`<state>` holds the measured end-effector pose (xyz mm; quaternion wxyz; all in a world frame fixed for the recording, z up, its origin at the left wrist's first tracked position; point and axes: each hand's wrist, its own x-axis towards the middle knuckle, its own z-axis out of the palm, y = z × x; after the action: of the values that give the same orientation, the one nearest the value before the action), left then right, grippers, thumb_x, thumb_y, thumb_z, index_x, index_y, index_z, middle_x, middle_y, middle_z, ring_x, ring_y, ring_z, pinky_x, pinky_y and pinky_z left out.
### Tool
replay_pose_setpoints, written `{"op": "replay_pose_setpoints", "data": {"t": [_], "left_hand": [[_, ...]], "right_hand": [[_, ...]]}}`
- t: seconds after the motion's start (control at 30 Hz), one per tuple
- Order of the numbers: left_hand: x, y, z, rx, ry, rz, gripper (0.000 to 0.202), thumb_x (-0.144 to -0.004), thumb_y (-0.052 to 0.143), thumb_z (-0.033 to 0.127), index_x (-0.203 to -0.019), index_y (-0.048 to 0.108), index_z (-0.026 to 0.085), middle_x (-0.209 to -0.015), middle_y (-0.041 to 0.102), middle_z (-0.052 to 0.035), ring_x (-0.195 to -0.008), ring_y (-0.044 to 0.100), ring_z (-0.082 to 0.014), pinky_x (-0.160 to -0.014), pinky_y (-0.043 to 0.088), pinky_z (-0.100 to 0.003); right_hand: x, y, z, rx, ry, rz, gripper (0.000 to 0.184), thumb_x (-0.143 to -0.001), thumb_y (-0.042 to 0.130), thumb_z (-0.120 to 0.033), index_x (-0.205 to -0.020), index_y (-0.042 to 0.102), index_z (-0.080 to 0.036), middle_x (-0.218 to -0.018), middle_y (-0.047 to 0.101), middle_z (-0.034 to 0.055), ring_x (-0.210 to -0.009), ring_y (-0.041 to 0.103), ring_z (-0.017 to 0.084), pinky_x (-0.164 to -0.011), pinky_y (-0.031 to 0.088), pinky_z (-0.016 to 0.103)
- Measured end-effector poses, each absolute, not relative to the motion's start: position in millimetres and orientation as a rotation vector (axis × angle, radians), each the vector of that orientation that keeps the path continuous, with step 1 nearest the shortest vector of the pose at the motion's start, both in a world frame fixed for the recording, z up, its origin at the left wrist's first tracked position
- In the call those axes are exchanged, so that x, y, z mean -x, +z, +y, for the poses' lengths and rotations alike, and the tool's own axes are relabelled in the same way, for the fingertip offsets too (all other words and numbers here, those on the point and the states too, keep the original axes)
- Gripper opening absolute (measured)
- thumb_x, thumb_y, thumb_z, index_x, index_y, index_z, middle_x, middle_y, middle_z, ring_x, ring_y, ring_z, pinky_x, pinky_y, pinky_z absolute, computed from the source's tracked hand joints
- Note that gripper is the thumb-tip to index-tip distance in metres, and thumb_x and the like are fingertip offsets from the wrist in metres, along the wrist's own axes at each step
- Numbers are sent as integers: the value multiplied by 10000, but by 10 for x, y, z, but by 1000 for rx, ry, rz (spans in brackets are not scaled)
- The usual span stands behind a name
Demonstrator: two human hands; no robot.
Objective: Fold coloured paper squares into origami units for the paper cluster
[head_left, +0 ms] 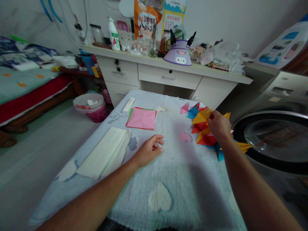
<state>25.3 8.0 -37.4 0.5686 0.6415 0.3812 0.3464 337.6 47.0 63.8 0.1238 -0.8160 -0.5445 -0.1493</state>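
Observation:
My right hand [219, 124] is at the right side of the cloth-covered table, its fingers pinched at a yellow folded paper crane [201, 116]. Around and under that hand lies a cluster of folded paper cranes in red [199, 127], blue [193, 112], pink [184, 108] and yellow, several partly hidden by the hand and forearm. My left hand [149, 150] rests over the middle of the table, fingers loosely bent and apart, holding nothing. Beyond it sits a stack of square coloured paper [141, 118] with a creased pink sheet on top.
A folded whitish cloth or paper pack [106, 152] lies left of my left hand. Farther back is a small white box [128, 105]. A cluttered white desk [168, 77] stands behind the table, a pink bin [96, 112] at left, a washing machine [281, 93] at right.

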Motion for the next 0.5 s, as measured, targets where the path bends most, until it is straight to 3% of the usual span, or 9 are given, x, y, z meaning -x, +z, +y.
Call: {"op": "replay_pose_setpoints", "data": {"t": [0.27, 0.5], "left_hand": [[-248, -377, 76, -1502, 800, 891, 449, -766, 614, 214, -1201, 509, 180, -1054, 591, -51, -689, 489, -79, -663, 433, -230], [-244, -344, 63, -1506, 775, 876, 445, -757, 614, 220, -1187, 507, 184, -1010, 587, -39, -681, 482, -79, -646, 424, -225]], "right_hand": [[-3194, 450, 902, 2359, -223, -1817, 239, -863, 477, -208, -990, 678, -192, -966, 723, 103, -879, 647, 228, -707, 424, 277], [-3270, 342, 1146, 2470, -111, -1856, 290, -876, 456, -158, -1038, 697, -163, -1059, 696, 184, -988, 651, 294, -803, 462, 356]]}}
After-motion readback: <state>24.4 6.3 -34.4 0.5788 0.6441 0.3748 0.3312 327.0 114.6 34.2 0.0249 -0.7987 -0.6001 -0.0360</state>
